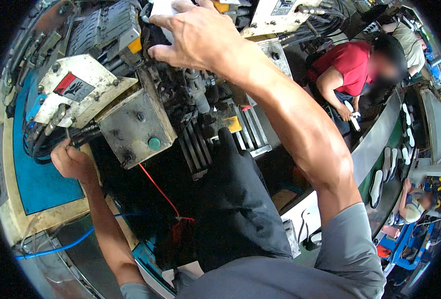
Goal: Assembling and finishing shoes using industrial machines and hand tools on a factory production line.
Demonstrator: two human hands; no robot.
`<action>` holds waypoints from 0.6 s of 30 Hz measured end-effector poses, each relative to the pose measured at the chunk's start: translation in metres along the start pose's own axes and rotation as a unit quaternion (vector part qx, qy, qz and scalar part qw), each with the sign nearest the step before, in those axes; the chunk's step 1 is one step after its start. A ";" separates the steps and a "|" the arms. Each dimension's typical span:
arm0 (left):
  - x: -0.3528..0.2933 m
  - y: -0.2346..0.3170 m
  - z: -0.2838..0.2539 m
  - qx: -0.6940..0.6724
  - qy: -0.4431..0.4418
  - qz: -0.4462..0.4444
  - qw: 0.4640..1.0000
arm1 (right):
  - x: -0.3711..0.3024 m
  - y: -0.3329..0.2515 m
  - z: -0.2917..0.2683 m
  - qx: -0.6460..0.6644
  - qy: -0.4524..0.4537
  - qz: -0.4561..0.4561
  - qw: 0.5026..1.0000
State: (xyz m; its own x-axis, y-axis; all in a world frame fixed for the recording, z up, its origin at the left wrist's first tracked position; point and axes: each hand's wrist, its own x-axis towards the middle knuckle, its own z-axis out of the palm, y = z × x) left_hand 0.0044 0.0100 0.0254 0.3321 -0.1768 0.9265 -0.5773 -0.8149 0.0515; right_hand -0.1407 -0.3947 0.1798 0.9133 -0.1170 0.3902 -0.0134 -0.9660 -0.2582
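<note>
My right hand [195, 35] reaches over the top of a machine, its thumb and fingers curved apart around a white piece [163, 9], partly cut off by the upper edge. What kind of piece it is cannot be made out. Lower on the left, my left hand [72, 160] is closed, fingertips pinched at the end of a thin metal rod [68, 135] below a fitting on the machine's white side plate [88, 82]. A grey metal box with a green button [154, 143] stands between my arms.
Black hoses [43, 154] hang beside my left hand. A red cord [159, 188] runs down from the box. To the right, a person in red [347, 70] holds a white piece by a conveyor [380, 132] carrying several shoes [376, 188]. Another person [414, 207] works farther off.
</note>
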 end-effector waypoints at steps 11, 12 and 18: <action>-0.001 0.005 -0.003 -0.002 -0.006 0.006 1.000 | 0.038 -0.015 0.002 -0.104 -0.054 0.020 0.993; 0.001 0.003 -0.001 -0.007 -0.004 0.010 1.000 | 0.043 -0.013 0.002 -0.099 -0.060 0.019 0.993; 0.000 0.000 0.001 0.002 0.004 0.015 1.000 | -0.010 -0.009 0.039 -0.072 0.133 -0.033 0.988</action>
State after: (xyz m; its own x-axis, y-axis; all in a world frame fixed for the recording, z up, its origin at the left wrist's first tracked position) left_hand 0.0051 0.0095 0.0246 0.3087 -0.1961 0.9307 -0.5834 -0.8119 0.0224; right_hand -0.1339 -0.3757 0.1439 0.7751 -0.0897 0.6254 -0.0324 -0.9942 -0.1024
